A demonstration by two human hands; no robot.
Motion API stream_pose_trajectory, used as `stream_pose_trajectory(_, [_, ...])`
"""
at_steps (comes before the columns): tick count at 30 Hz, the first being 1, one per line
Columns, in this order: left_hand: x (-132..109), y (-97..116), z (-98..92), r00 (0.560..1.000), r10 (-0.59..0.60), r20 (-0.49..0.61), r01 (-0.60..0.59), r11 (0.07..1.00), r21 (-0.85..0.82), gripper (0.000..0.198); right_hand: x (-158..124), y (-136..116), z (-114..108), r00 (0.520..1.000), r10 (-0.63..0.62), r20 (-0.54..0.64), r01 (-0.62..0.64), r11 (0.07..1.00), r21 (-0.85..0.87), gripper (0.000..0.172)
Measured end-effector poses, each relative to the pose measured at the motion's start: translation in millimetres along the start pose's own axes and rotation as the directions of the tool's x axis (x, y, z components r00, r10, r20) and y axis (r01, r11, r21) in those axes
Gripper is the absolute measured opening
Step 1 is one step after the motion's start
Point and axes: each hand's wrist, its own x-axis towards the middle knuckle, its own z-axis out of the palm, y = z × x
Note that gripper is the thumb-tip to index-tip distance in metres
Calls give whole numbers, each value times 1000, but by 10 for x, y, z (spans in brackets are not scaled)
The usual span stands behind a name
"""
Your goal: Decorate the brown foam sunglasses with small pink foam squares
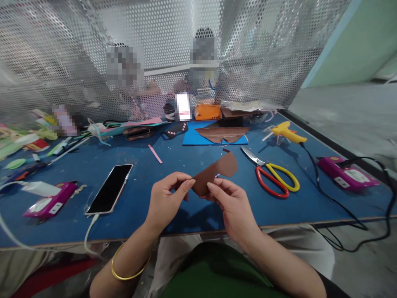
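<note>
Between my hands, above the table, is a brown cut-out sheet, narrow in the middle and wider at its far end. My left hand pinches its near left edge with thumb and index finger. On the near right part, the thumb of my right hand presses on top while its other fingers sit behind the sheet. Scissors with one red and one yellow handle lie to the right, blades partly apart. Beyond my hands, a larger brown cut sheet rests on a bright blue sheet.
A yellow glue gun and a purple power strip with cables are at right. A charging phone and another purple power strip are at left. A pink strip lies mid-table. A perforated metal screen stands behind.
</note>
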Motion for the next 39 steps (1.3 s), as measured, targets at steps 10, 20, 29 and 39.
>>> stream_pose_trajectory(10, [190,-33,-269,969,-104,224,137,982,-133,26,206,-182,-329,996,-61,-71,66,995,70,35])
stream_pose_trajectory(20, [205,-105,-150,986,-149,77,166,924,-346,15,211,-175,-328,993,-20,-120,25,999,39,29])
stream_pose_trajectory(29, [193,-149,-64,996,-90,-12,72,865,-497,21,202,-84,-279,989,-25,-145,42,993,110,28])
stream_pose_trajectory(39, [-71,-60,70,848,-523,-81,321,631,-706,34,245,-122,-270,960,-106,-258,144,980,135,33])
